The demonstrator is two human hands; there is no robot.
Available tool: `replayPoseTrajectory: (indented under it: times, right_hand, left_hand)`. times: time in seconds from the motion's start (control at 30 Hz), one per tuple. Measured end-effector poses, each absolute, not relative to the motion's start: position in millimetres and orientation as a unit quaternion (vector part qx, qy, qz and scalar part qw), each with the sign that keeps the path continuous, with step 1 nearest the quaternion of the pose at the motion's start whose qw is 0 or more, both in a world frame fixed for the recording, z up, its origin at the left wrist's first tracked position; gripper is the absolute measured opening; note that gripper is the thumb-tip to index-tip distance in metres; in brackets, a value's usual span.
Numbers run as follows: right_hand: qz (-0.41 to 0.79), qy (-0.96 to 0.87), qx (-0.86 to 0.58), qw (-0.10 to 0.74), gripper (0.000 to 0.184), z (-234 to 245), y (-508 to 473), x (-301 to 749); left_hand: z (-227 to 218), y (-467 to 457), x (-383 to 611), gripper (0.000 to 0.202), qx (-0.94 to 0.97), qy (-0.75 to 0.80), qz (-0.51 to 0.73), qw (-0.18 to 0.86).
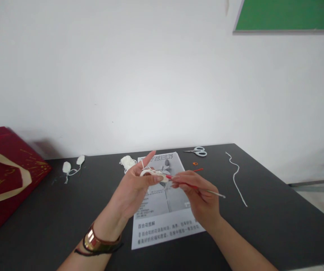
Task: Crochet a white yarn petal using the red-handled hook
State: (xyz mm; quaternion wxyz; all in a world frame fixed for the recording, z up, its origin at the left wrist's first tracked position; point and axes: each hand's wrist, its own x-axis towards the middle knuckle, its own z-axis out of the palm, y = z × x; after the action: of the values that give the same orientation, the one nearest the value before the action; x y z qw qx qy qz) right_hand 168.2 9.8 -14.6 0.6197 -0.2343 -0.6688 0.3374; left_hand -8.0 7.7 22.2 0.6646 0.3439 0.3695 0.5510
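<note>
We are judging the step in hand to be the working of a stitch: a slim crochet hook with a red grip and grey shaft (215, 193) is meeting the right end of a small, pale white crocheted piece (165, 179). The left hand (131, 187) is pinching that piece, thumb and fingers closed on it, while the index finger is standing raised with a white yarn strand at it. The right hand (202, 192) is gripping the hook pen-fashion, fingers closed around it.

We are reckoning that the next move is calling for even tension on the strand and a small, controlled turn of the hook. The working tip is hiding at the fingers; we are not telling whether it is sitting inside a loop.

The piece itself is looking soft, narrow and curved along its upper edge, much of it hiding behind the fingertips. It is hanging in the grip above a printed white paper sheet (139, 241), which is lying on the black worktop (266, 210). Just beside the sheet a loose bundle of white yarn (128, 163) is resting.
</note>
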Motion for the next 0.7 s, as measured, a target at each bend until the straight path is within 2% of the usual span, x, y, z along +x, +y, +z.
replayPoseTrajectory:
  times: [0.17,0.47,0.7]
  right_hand:
    - [0.421,-0.592,-0.229,0.647,0.014,-11.5,11.3,169.1]
    - [0.484,-0.548,-0.196,0.653,0.011,-11.0,13.6,175.9]
    - [0.476,-0.563,-0.193,0.648,0.013,-3.0,15.1,180.1]
  left_hand:
    - [26.5,4.5,-14.4,0.079,0.397,0.373,0.543,0.639]
    - [28.0,1.7,-22.7,0.075,0.421,0.37,0.516,0.648]
    - [27.0,2.2,-28.6,0.067,0.422,0.35,0.469,0.693]
